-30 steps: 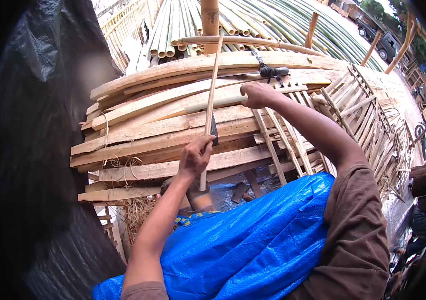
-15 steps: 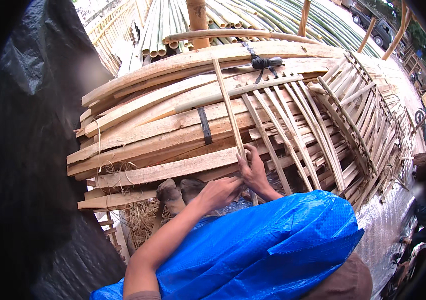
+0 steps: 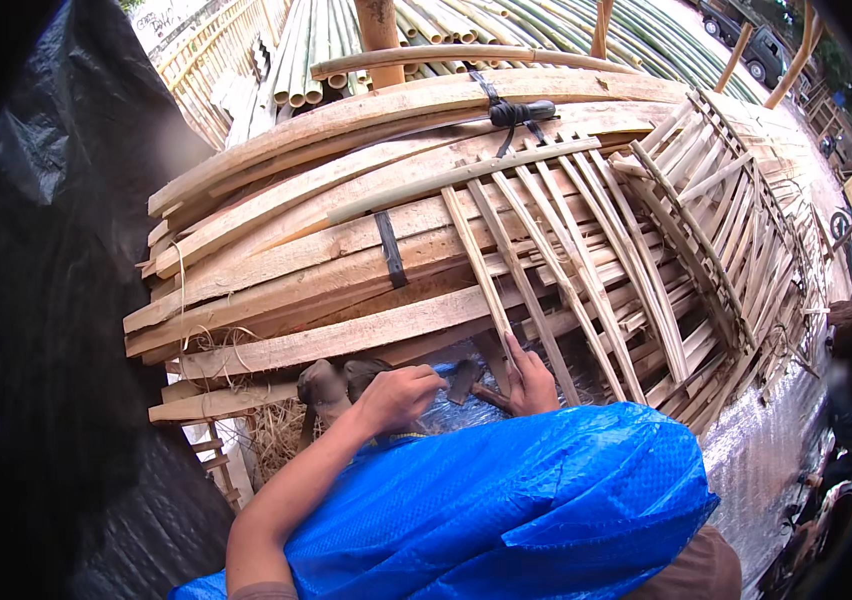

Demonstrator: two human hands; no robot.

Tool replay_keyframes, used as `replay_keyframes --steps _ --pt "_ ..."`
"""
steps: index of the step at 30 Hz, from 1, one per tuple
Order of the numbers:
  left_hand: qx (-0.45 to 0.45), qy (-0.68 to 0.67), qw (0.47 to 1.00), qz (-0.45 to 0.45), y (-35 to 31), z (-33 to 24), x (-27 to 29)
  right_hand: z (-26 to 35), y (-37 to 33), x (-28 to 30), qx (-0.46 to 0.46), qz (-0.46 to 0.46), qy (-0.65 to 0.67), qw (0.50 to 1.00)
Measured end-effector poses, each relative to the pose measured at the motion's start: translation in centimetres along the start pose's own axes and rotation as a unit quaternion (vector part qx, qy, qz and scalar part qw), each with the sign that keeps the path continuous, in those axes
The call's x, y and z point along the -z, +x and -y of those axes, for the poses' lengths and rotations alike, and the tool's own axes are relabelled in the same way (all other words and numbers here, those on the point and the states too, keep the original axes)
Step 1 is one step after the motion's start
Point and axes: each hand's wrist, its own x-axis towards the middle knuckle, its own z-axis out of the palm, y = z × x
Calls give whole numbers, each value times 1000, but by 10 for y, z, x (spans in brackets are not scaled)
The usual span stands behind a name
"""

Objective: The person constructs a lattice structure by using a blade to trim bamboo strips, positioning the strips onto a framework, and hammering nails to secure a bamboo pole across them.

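Observation:
My right hand [image 3: 532,384] is closed on the near end of a thin bamboo slat [image 3: 478,270]. That slat runs away from me, its far end meeting a bamboo crosspiece [image 3: 466,174]. Several more slats [image 3: 566,250] join the same crosspiece, to the right of it. My left hand [image 3: 401,398] is curled shut above the blue sheet on my lap; anything in its fingers is too small to make out. Between my hands lies a hammer with a dark head [image 3: 464,382] and a wooden handle [image 3: 491,397], partly behind my right hand.
Stacked timber planks [image 3: 296,260], bound with black straps [image 3: 390,248], lie ahead. A blue tarp sheet [image 3: 506,500] covers my lap. Finished slatted frames [image 3: 716,220] are piled to the right. Black sheeting [image 3: 66,300] hangs at left; bamboo poles [image 3: 546,30] lie beyond.
The slat has slid toward me, so its far end now meets the crosspiece instead of sticking out past it. My left hand has moved left, away from the right, and the hammer now shows.

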Motion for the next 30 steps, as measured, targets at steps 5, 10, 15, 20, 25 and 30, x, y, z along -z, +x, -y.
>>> replay_keyframes --steps 5,10,15,20,25,30 --pt "-3 -1 1000 -2 5 -5 1 10 20 17 -16 12 -17 1000" --pt "-2 4 1000 8 3 -3 1 5 19 3 10 -5 2 1000" --pt "0 5 1000 18 -2 1 1 5 32 -1 21 -1 -22 1000" --pt "-14 16 1000 2 -3 7 -2 8 29 5 4 34 -28 999" --pt "-17 16 1000 2 -3 8 -4 5 33 2 35 19 -13 999" --pt "-4 24 1000 15 -3 3 -2 10 34 -3 17 27 5 999"
